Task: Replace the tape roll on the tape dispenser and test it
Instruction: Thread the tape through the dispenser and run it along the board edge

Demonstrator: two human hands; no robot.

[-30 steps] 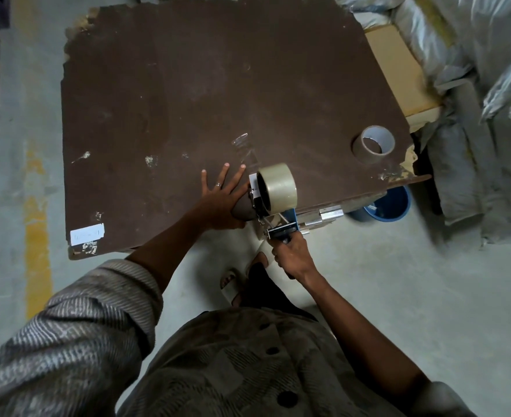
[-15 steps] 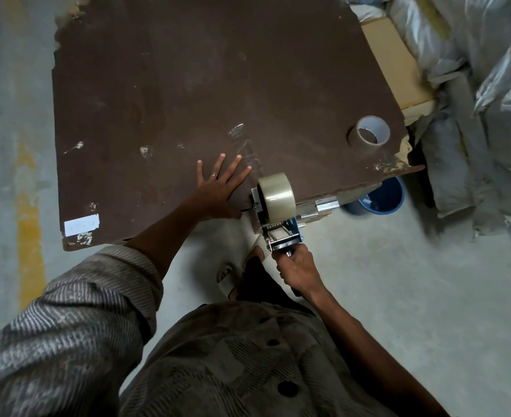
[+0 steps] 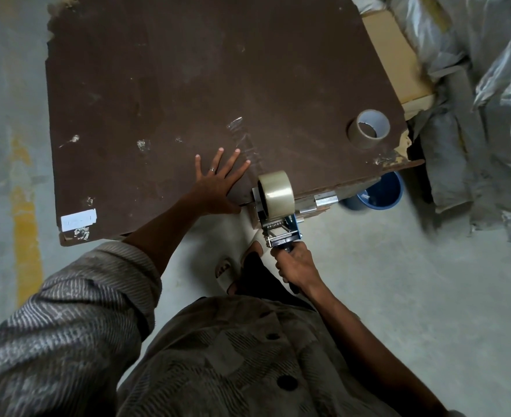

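Observation:
My right hand [image 3: 295, 265] grips the handle of the blue and metal tape dispenser [image 3: 281, 230], held just off the near edge of the brown board table [image 3: 164, 85]. A full roll of clear tape [image 3: 277, 191] sits on the dispenser. A strip of clear tape [image 3: 245, 142] lies stuck on the board, running from mid-table toward the dispenser. My left hand [image 3: 218, 185] presses flat on the board with fingers spread, just left of the strip. A nearly used-up brown tape roll [image 3: 368, 128] stands at the table's right side.
A blue bucket [image 3: 377, 194] sits on the concrete floor under the table's right corner. Cardboard [image 3: 395, 52] and grey plastic-wrapped bundles [image 3: 474, 100] crowd the right. A white label [image 3: 78, 219] marks the table's near-left corner. My sandalled foot [image 3: 233, 266] is below the dispenser.
My right hand has pulled the dispenser toward me, past the table's near edge, leaving tape along the board. My left hand stays flat on the table.

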